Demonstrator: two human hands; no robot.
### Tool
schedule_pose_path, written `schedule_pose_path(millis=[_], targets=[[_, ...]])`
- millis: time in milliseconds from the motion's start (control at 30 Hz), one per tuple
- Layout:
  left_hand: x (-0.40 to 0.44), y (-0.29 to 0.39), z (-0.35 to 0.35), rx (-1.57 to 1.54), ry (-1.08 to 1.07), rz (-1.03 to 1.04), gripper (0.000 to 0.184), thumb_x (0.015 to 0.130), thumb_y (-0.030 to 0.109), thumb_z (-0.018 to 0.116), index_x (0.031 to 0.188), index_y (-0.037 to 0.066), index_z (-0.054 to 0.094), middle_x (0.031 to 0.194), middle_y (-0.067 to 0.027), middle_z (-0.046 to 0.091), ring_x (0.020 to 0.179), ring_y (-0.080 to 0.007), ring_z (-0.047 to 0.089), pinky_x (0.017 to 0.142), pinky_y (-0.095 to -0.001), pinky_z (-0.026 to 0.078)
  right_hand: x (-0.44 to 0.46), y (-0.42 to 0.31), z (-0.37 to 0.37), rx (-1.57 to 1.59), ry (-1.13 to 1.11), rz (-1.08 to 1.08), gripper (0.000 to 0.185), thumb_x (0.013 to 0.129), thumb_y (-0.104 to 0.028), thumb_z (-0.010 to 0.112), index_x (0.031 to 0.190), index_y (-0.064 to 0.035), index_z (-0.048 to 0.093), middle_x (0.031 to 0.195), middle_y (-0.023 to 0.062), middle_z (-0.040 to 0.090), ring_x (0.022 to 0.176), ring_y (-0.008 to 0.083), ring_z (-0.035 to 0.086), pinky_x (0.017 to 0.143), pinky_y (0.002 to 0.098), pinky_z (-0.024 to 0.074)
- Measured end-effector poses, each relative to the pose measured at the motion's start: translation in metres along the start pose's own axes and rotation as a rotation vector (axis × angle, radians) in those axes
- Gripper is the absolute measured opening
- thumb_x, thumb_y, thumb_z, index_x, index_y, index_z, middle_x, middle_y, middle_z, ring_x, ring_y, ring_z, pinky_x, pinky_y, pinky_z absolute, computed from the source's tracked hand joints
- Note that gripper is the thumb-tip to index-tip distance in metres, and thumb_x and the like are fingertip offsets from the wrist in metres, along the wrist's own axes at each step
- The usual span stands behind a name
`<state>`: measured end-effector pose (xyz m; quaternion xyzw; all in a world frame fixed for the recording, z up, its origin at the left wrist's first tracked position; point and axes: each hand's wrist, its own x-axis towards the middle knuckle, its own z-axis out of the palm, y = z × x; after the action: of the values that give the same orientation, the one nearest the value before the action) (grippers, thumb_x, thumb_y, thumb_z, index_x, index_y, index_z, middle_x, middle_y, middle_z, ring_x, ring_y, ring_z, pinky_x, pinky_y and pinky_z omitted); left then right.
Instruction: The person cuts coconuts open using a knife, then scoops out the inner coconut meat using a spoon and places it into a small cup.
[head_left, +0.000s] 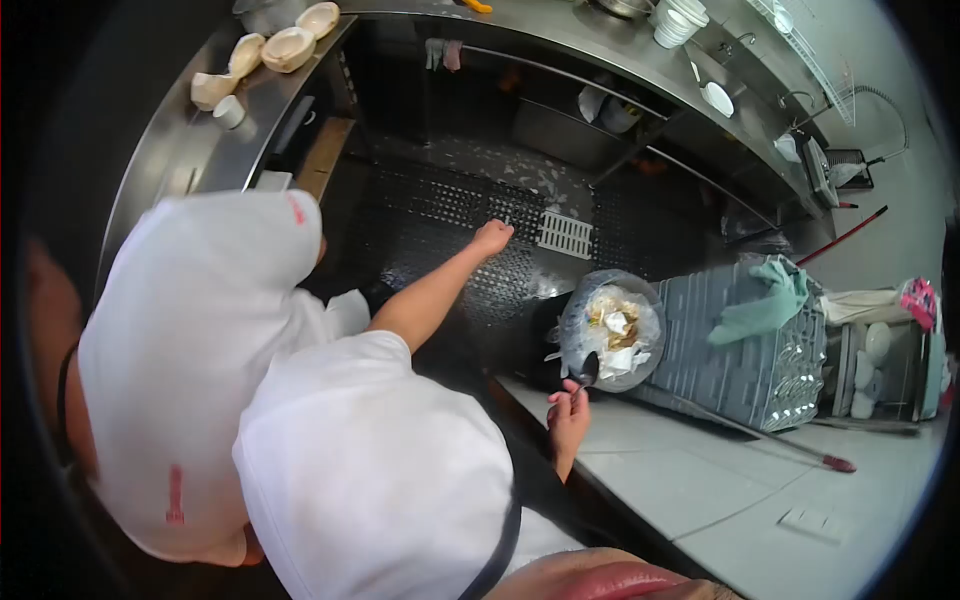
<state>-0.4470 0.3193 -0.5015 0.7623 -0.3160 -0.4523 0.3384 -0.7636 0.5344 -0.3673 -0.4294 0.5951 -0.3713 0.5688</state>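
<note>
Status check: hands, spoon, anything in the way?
Right hand gripping spoon, its head over edge of lined bin. Left hand curled, contents unclear. Waste in bin. Spoon unobstructed; co-worker close at left.

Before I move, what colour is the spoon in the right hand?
The spoon in the right hand looks black, best seen in the head view.
</note>
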Motion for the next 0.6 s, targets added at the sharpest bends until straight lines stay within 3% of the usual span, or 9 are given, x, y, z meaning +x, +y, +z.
schedule_pose_path(millis=[100, 167, 233, 267, 333, 433, 533, 567, 600], targets=[[0.101, -0.044, 0.043, 0.087, -0.389, 0.134, 0.035, 0.085, 0.030, 0.058, 0.074, 0.001, 0.073, 0.071, -0.0155, 0.070, 0.062, -0.0287, 0.068, 0.063, -0.0432, 0.054, 0.037, -0.009, 0.016, -0.076, -0.034, 0.152, 0.023, 0.097, -0.011, 0.053, 0.118, -0.0023, 0.057, 0.077, 0.0034, 0.064, 0.050, 0.0032, 0.043, 0.045, 0.0197, 0.0329], [0.119, -0.046, 0.064, 0.682, -0.470, 0.450, 0.030, 0.089, 0.025, 0.055, 0.086, 0.000, 0.072, 0.082, -0.0197, 0.070, 0.076, -0.0353, 0.066, 0.070, -0.0488, 0.052, 0.087, -0.003, 0.032, -0.103, -0.045, 0.164, 0.024, 0.096, -0.010, 0.053, 0.118, -0.0017, 0.057, 0.076, 0.0035, 0.064, 0.050, 0.0025, 0.043, 0.045, 0.0199, 0.0322], [0.110, -0.038, 0.059, 0.649, -0.595, 0.521, 0.029, 0.085, 0.026, 0.057, 0.087, 0.000, 0.071, 0.081, -0.0205, 0.069, 0.075, -0.0361, 0.065, 0.074, -0.0481, 0.051, 0.147, 0.001, 0.040, -0.198, -0.057, 0.166, 0.025, 0.094, -0.007, 0.054, 0.119, -0.0005, 0.057, 0.077, 0.0044, 0.065, 0.060, 0.0080, 0.054, 0.052, 0.0222, 0.0403], [0.097, -0.013, 0.034, 0.696, -0.771, 0.498, 0.030, 0.088, 0.029, 0.057, 0.086, 0.003, 0.072, 0.083, -0.0170, 0.070, 0.072, -0.0309, 0.066, 0.068, -0.0445, 0.052, 0.181, 0.004, 0.043, -0.267, -0.052, 0.138, 0.027, 0.093, -0.005, 0.053, 0.120, 0.0003, 0.056, 0.078, 0.0049, 0.065, 0.063, 0.0097, 0.056, 0.055, 0.0236, 0.0427], [0.113, -0.009, -0.009, 0.517, -0.731, 0.113, 0.031, 0.089, 0.032, 0.056, 0.087, 0.005, 0.072, 0.081, -0.0129, 0.069, 0.069, -0.0267, 0.065, 0.062, -0.0425, 0.052, 0.275, -0.032, 0.074, -0.528, -0.073, -0.021, 0.030, 0.092, 0.000, 0.051, 0.122, 0.0014, 0.054, 0.081, 0.0058, 0.066, 0.063, 0.0124, 0.057, 0.059, 0.0261, 0.0468], [0.169, -0.043, -0.057, 0.287, -0.708, -0.250, 0.033, 0.091, 0.037, 0.055, 0.087, 0.009, 0.071, 0.080, -0.0062, 0.068, 0.067, -0.0208, 0.064, 0.052, -0.0404, 0.052, 0.366, -0.063, 0.123, -0.433, -0.209, 0.024, 0.033, 0.090, 0.001, 0.048, 0.122, -0.0018, 0.054, 0.079, 0.0052, 0.065, 0.057, 0.0097, 0.054, 0.050, 0.0242, 0.0437], [0.209, -0.051, -0.151, 0.240, -0.362, -0.225, 0.029, 0.083, 0.039, 0.062, 0.087, 0.012, 0.071, 0.072, -0.0037, 0.066, 0.059, -0.0172, 0.062, 0.049, -0.0371, 0.052, 0.427, -0.084, 0.174, -0.303, -0.270, 0.128, 0.036, 0.090, 0.000, 0.047, 0.125, -0.0021, 0.052, 0.081, 0.0077, 0.065, 0.055, 0.0089, 0.053, 0.042, 0.0228, 0.0400], [0.213, -0.044, -0.191, 0.203, -0.243, -0.149, 0.021, 0.083, 0.029, 0.061, 0.089, 0.011, 0.071, 0.074, -0.0039, 0.067, 0.059, -0.0167, 0.062, 0.048, -0.0343, 0.051, 0.441, -0.092, 0.189, -0.307, -0.251, 0.136, 0.037, 0.089, 0.001, 0.047, 0.126, -0.0009, 0.051, 0.083, 0.0085, 0.065, 0.056, 0.0096, 0.053, 0.043, 0.0231, 0.0407], [0.216, -0.047, -0.224, -0.107, -0.033, -0.101, 0.022, 0.083, 0.023, 0.058, 0.080, 0.006, 0.072, 0.067, -0.0066, 0.067, 0.050, -0.0187, 0.059, 0.043, -0.0358, 0.046, 0.455, -0.098, 0.207, -0.312, -0.229, 0.144, 0.037, 0.089, 0.002, 0.046, 0.126, 0.0003, 0.050, 0.084, 0.0093, 0.065, 0.057, 0.0104, 0.054, 0.044, 0.0235, 0.0415]])
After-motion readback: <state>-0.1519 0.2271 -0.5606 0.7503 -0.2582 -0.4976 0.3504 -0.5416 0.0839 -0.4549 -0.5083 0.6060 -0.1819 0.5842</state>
